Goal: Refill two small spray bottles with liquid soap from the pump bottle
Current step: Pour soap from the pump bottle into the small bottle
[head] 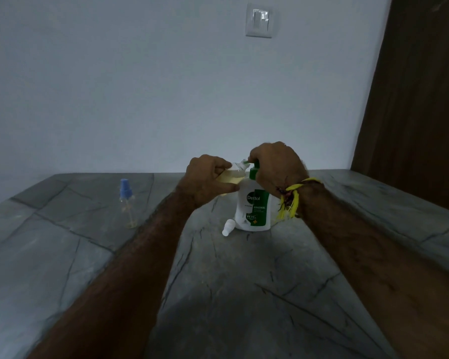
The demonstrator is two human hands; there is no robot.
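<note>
The left hand (208, 177) grips a small uncapped spray bottle (232, 174), tilted so its mouth meets the nozzle. The right hand (276, 164) grasps the pump bottle (253, 208) head, seemingly to dispense soap.

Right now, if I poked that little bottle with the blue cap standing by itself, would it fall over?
Probably, yes. The blue-capped spray bottle is tall and thin on a narrow base, so a poke near the top would likely tip it. It looks nearly empty, so it is probably light. Its round body might then roll on the smooth stone counter.
</note>
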